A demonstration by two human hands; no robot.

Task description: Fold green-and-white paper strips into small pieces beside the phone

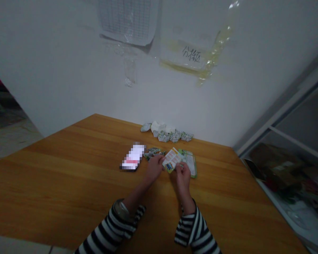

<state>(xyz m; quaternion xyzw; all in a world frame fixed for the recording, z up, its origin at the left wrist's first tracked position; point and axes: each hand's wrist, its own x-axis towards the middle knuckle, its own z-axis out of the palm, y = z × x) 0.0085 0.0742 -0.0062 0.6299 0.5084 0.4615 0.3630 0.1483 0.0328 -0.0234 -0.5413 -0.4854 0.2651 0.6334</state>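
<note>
**Small card pinched between both hands over the desk**

A small printed card (172, 159) is held just above the desk (69, 176), straight ahead of the person and between the two hands. Its near-left edge is gripped by the fingers of the left hand (154, 168), and its near-right corner is pinched by the right hand (182, 173). Both hands are closed on it and neither is nearer than the other. The card is tilted, with its long axis running from near-left to far-right.

A flat green-edged packet (190, 163) lies on the desk just beyond and right of the card, partly covered by it. Some loose wrappers (153, 152) are seen just beyond the left hand, and a phone (133, 157) lies beside them, further left. A row of crumpled wrappers (166, 133) is gathered at the far edge by the wall, well apart from the hands. Nothing is seen between the hands and the card. A shelf unit (281, 141) stands off to the right.
</note>
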